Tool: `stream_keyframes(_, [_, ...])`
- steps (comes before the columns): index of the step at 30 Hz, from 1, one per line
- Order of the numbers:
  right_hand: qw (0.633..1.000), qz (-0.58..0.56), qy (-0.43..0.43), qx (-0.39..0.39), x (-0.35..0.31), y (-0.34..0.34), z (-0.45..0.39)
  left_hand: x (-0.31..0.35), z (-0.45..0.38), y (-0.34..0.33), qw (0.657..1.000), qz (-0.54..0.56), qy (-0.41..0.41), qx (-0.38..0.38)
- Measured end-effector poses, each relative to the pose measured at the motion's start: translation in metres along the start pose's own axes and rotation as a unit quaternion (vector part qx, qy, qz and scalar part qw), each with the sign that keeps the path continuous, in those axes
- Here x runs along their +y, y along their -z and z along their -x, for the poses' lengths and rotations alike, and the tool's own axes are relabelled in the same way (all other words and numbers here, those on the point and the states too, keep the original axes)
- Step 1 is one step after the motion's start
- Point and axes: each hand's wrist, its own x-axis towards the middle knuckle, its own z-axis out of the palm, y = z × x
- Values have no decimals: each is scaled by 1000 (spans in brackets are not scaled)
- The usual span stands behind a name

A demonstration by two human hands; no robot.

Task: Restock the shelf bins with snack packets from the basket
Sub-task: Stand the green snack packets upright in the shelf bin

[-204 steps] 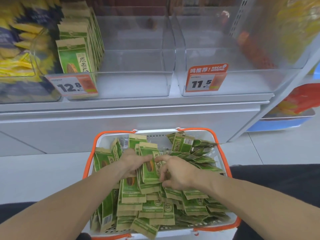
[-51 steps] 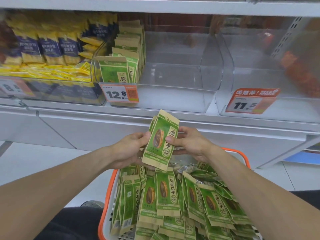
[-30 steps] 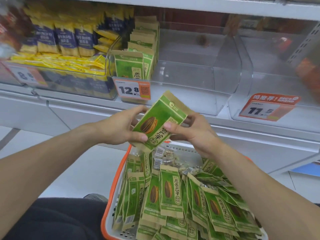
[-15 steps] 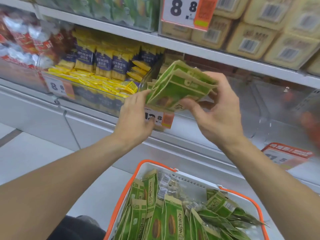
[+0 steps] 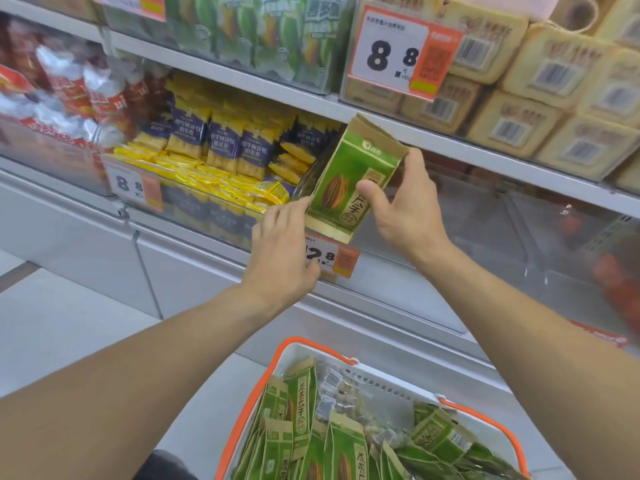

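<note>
**Other stock and fittings along the shelves**

On the upper shelf, tan boxed packs (image 5: 540,95) with barcodes facing outward are stacked at the right, behind a white and orange price tag reading 8.8 (image 5: 403,51). To their left stand green and white striped packets (image 5: 270,32), blurred. On the level below, dark blue and yellow packets (image 5: 221,143) stand upright in rows, with flat yellow packets (image 5: 207,180) lying in front of them. A second price tag (image 5: 133,185) hangs at that bin's front. Red and white bags (image 5: 69,88) fill the far left. A blurred red item (image 5: 620,289) sits at the right edge. Pale floor tiles (image 5: 69,323) lie below the grey shelf base (image 5: 86,230).
</note>
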Motion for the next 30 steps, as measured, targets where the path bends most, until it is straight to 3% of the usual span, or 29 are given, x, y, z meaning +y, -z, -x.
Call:
stream_keyframes(6, [998,41,36,-37,1,-3,1,2,1,1,1000,0,1,6])
stream_keyframes(11, [982,84,-1,-170,8,4,0,1,-1,-1,1000,0,3,11])
stream_keyframes(19, [995,9,30,-93,-2,1,-4,10,-7,0,999,4,-24,48])
stream_keyframes(22, [997,-9,-4,-77,1,-3,-9,12,-10,0,998,31,-18,55])
stream_keyframes(26, [994,-27,-32,-103,5,-5,-15,12,-15,0,997,48,-10,52])
stream_keyframes(30, [993,24,0,-119,4,-12,-16,13,-16,-4,994,87,-18,68])
